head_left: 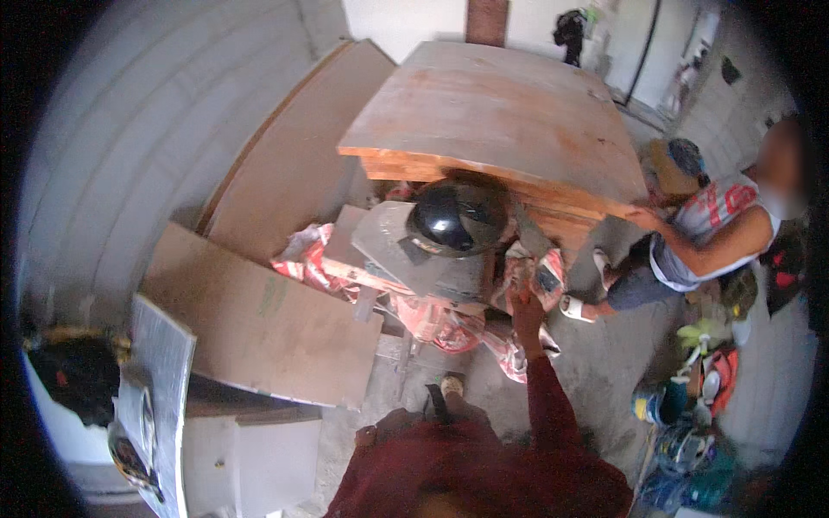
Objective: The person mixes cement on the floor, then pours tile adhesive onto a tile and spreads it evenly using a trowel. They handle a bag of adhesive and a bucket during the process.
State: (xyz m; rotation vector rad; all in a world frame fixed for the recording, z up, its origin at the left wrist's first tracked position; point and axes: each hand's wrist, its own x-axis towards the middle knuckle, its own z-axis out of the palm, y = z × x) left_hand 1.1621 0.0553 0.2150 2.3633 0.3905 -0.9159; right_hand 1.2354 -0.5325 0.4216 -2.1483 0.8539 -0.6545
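My right arm, in a dark red sleeve, reaches forward, and my right hand [524, 306] is over a red-and-white plastic sack [553, 263]. Its fingers look stretched out and blurred, with nothing visible held in them. A small dark flat object [547, 279] lies on the sack beside them. Of my left hand [366, 436] only a small patch shows low at my side; its fingers are hidden. Ahead of me a glossy black helmet [453, 220] rests on grey board pieces [389, 246], with crumpled red-and-white sacking [432, 324] below.
A large wooden-topped table [492, 95] stands ahead; a co-worker [712, 229] at its right has a hand on its edge. Brown panels [259, 319] lean at left, near a pale upright board [164, 388]. Buckets [661, 401] and clutter line the right wall.
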